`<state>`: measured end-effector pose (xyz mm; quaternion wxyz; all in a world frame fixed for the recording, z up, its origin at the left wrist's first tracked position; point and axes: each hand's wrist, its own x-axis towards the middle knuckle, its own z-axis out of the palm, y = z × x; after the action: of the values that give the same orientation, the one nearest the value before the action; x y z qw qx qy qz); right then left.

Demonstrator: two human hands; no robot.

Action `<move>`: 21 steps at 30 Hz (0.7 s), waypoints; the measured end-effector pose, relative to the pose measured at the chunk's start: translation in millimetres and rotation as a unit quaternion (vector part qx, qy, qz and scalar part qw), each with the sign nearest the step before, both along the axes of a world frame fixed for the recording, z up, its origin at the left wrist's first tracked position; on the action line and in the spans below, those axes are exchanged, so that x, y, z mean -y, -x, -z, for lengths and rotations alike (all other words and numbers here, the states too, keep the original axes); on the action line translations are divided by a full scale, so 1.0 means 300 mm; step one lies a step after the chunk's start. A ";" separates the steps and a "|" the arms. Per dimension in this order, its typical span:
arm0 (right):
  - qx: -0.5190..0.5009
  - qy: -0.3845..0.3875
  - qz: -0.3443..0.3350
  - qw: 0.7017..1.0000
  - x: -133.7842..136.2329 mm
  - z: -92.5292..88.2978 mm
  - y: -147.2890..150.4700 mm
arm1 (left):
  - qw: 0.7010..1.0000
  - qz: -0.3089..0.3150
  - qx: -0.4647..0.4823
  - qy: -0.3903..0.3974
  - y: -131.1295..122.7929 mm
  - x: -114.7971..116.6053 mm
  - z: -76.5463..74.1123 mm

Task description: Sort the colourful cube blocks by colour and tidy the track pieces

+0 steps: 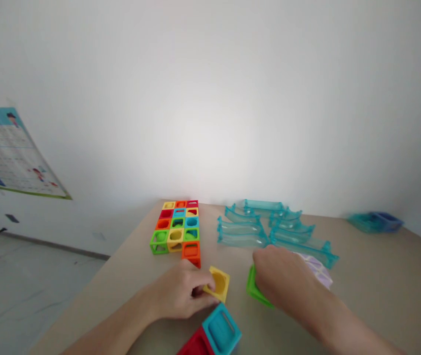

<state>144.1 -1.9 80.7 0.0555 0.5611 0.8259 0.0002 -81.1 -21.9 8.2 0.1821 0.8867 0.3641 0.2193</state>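
My left hand pinches a yellow cube block with a round hole, just below the orange corner of a grid of coloured cube blocks lying on the beige table. My right hand is curled over a green cube block, covering most of it. A teal cube block and a red cube block lie close to me between my forearms.
Several clear teal track channels lie behind my right hand. A pale lilac piece shows beside my right hand. A teal and blue piece sits at the far right by the wall. A poster hangs at left.
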 end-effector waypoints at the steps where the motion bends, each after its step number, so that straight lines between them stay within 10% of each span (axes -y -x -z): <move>1: 0.006 -0.010 0.006 1.000 0.003 -0.023 -0.008 | 1.000 -0.009 0.007 0.004 -0.002 -0.001 0.003; 5: -0.101 0.057 -0.139 0.983 0.049 -0.092 -0.009 | 0.999 -0.033 0.028 0.027 -0.016 -0.004 0.015; 11: -0.261 0.201 -0.463 0.823 0.083 -0.023 0.068 | 0.999 -0.009 0.039 0.037 -0.017 -0.009 0.036; 21: -0.359 0.221 -0.380 0.823 0.054 0.198 0.126 | 0.980 -0.101 0.073 -0.158 0.057 -0.017 -0.032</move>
<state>106.3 -18.0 21.4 -0.1268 0.1356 0.9131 -0.3631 -98.3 -16.7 17.9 0.0430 0.8445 0.3980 0.3557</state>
